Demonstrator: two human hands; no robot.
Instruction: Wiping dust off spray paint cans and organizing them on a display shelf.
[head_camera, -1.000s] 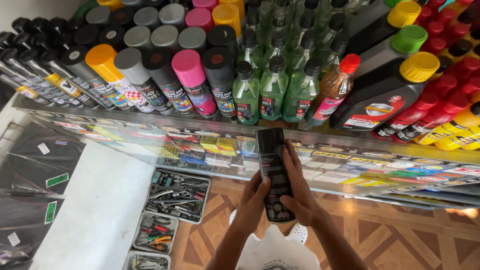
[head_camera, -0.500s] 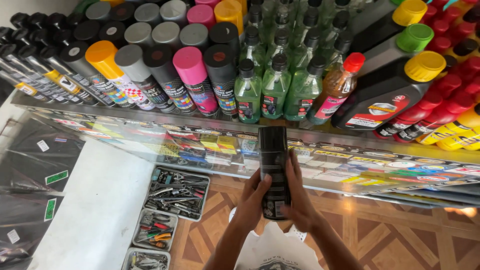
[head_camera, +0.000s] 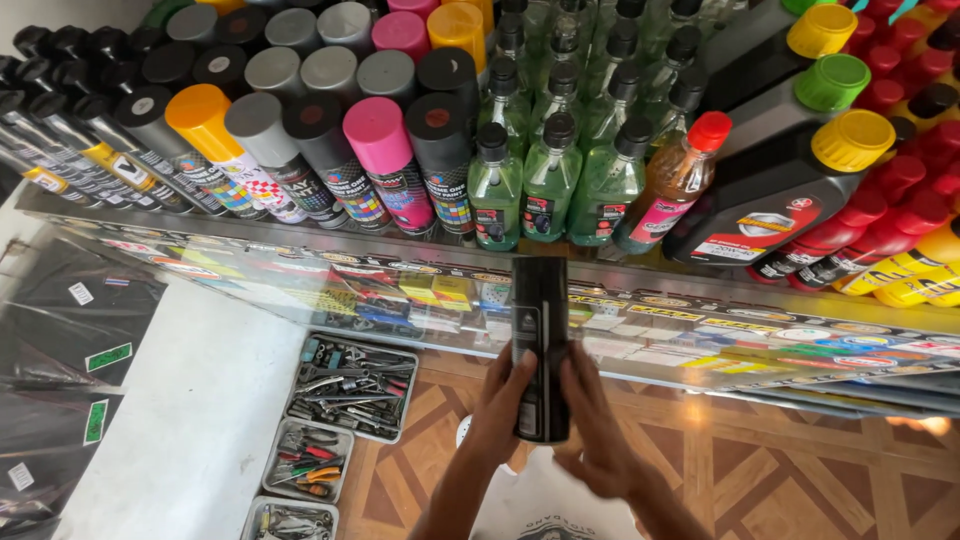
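Where the glass shelf (head_camera: 300, 240) runs from nine to three o'clock, dark oil bottles (head_camera: 770, 190) with yellow and green caps lean at two o'clock, red bottles (head_camera: 880, 215) past them. Spray cans (head_camera: 385, 165) with pink, orange, grey and black caps stand at eleven, green bottles (head_camera: 550, 175) at twelve. Tool trays (head_camera: 350, 385) lie at seven. At centre, left hand (head_camera: 497, 405) and right hand (head_camera: 592, 430) clasp a black spray can (head_camera: 540, 345) upright. Since half a second ago, the can sits slightly lower and the right hand has slid down.
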